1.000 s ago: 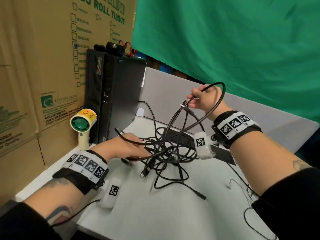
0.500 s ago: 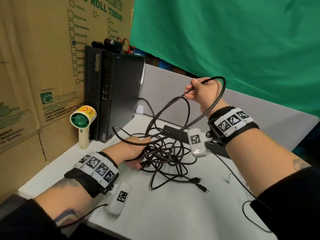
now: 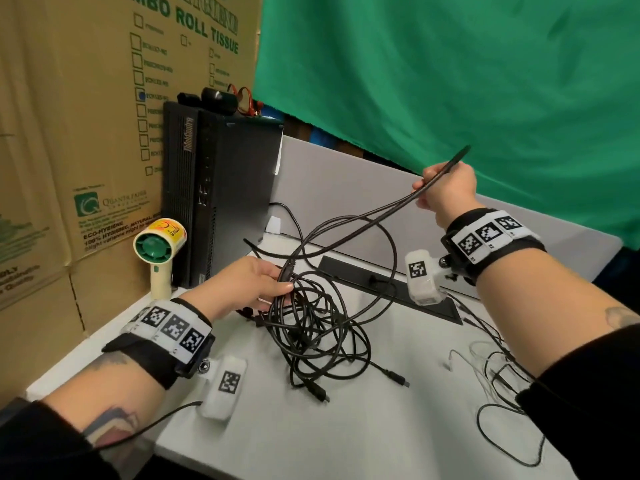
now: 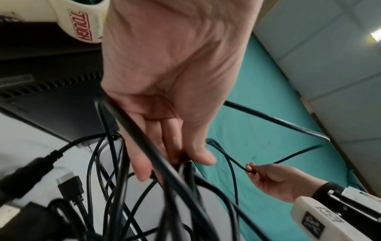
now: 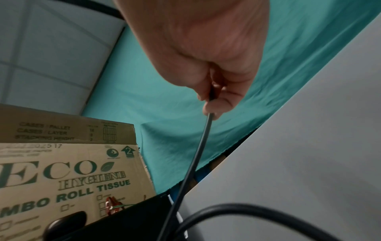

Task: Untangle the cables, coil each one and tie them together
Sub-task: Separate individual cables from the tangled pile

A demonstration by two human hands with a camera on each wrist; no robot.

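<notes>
Cables: black cables (image 3: 313, 327) lay in a loose tangle on the white desk (image 3: 346, 438), between the two forearms and just in front of the left hand.
Left hand: the left hand (image 3: 249, 282) was low, at the upper left edge of the tangle, its fingers (image 4: 142, 163) curled round several black strands that ran through the palm.
Right hand: the right hand (image 3: 446, 188) was raised well above the desk, to the right of the tangle and well apart from the other hand, pinching a single black cable (image 3: 353, 221) between thumb and fingertips (image 5: 212, 107).
Held cable: from the right-hand pinch it sloped down and left to the bundle at the left hand; a short length stuck up past the fingers toward the green cloth (image 3: 450, 71).
Loose ends: two plug ends (image 3: 398, 378) lay on the desk at the near edge of the tangle.
Left of the hands: a black computer case (image 3: 214, 195) stood upright against a cardboard box (image 3: 86, 116), with a small handheld fan (image 3: 159, 251) standing just beside it.
Behind the tangle: a flat black strip (image 3: 388, 289) lay on the desk.
Right side: thin wires (image 3: 491, 375) trailed on the desk by the right forearm, apart from the tangle.
</notes>
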